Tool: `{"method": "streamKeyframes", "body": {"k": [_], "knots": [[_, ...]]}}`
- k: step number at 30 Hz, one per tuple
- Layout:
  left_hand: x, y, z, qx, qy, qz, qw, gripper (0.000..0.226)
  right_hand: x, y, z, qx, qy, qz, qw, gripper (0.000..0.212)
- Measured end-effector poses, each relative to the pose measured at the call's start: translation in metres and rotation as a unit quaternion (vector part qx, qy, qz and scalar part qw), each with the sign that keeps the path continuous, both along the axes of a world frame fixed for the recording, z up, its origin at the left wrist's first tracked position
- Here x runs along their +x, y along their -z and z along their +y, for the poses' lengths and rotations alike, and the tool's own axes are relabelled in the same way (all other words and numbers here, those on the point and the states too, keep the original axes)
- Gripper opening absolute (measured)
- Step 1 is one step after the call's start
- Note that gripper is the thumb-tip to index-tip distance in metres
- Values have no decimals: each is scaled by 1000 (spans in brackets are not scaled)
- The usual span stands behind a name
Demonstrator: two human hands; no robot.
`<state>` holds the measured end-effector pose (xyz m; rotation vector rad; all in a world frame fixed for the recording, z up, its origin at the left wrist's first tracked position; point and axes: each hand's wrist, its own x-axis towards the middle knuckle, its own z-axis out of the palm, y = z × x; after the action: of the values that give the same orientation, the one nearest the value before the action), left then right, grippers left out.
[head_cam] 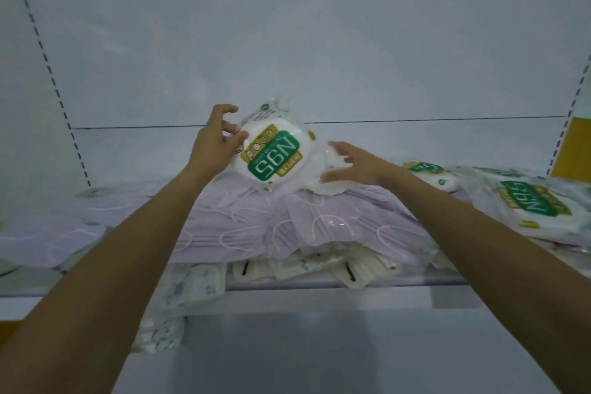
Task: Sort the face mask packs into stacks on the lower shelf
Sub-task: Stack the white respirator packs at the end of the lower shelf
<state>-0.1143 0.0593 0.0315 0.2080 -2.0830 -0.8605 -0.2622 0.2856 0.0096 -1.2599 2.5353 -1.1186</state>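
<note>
Left hand [214, 144] pinches the N95 pack [273, 160] at its left edge, atop lilac mask packs [287, 221] on the shelf [447, 141]. Right hand [355, 166] touches the blurred right side, fingers spread. The packs beneath are half hidden.

Both your arms are stretched out forward, forearms bare. Your left hand [215, 146] pinches the N95 pack [271, 157] at its edge, index finger lifted clear. Your right hand [353, 166] is spread wide, palm down, fingers straight.

N95 packs [271, 153] at least three; hands [211, 145] two.
</note>
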Motion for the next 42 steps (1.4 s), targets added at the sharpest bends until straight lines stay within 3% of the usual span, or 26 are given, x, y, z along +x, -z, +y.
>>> {"method": "streamKeyframes", "body": {"k": [2,3,7,11,13,15,18,21,23,24,27,30,33,35,38,42], "knots": [[8,5,-10,-11,-30,-9,999,45,-1,9,-3,124,5,41,991,79],[11,9,-14,-19,-45,-11,999,47,-3,14,-5,137,16,53,989,73],[22,15,-24,-42,-64,-45,996,56,-5,27,-8,87,47,74,992,50],[25,19,-28,-93,-54,-104,989,49,-1,26,-9,89,18,4,996,67],[25,20,-30,-55,-47,-125,989,47,0,27,-16,145,38,74,986,68],[27,21,-34,-5,-46,-140,989,54,1,27,-22,126,45,112,985,50],[37,19,-32,90,-7,-150,985,83,-1,24,-23,28,50,106,993,26],[47,18,-28,135,16,-132,982,75,-6,18,-15,-1,19,72,997,23],[51,18,-34,100,-77,-121,985,64,-9,16,-11,58,-9,45,997,29],[53,19,-39,57,-150,-158,974,66,-9,14,-10,76,-7,35,996,34],[52,24,-48,-70,-280,-338,896,90,-6,7,-6,27,33,28,999,41],[40,25,-39,-80,-168,-373,909,95,-8,7,-2,-19,2,40,999,44],[29,28,-30,-73,-80,-428,897,90,-9,16,-1,100,-60,46,992,72],[25,31,-28,-85,-83,-449,886,91,-10,23,-1,150,-62,72,984,75],[23,31,-28,-81,-99,-449,884,94,-16,28,1,112,-37,109,987,53],[25,27,-25,-69,-121,-434,890,87,-22,25,6,-21,-5,146,989,21]]}}
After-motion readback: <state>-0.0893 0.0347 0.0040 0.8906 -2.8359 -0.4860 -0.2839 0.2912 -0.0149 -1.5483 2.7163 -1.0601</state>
